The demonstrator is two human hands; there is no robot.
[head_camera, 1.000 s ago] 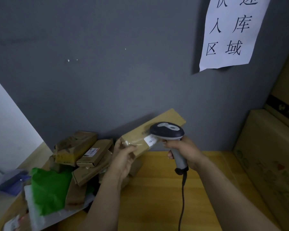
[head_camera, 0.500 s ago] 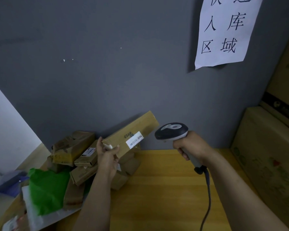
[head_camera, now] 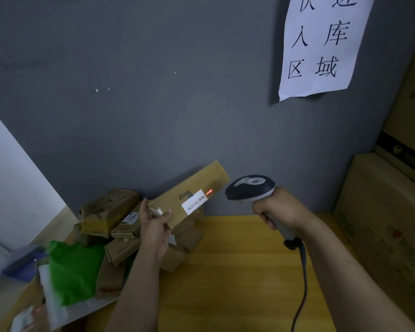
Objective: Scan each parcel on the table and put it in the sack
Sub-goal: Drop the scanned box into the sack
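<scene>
I am holding a long brown box in my left hand, in the middle of the frame, a little under the centre. My thumb and fingers are curling round its near end. The box is pointing up and to the right, lifted above the table and in front of the grey wall. A white label is showing on the side that is facing me. A small red light is shining on the box, just at the upper right corner of this label.

My right hand is gripping the handle of a scanner, right of the centre, with the fingers wrapping tight round it. The dark head of the scanner is pointing to the left, at the box. It is near the far end of the box but not touching it. Its cable is hanging from the handle down to the lower edge of the frame.

In the lower left, more brown parcels are lying in a heap on the table against the wall, behind my left arm. A green bag is lying in front of them, on top of a white bag. At the right edge big cardboard boxes are standing one upon another. In the upper right a paper sheet with black characters is hanging on the wall.
</scene>
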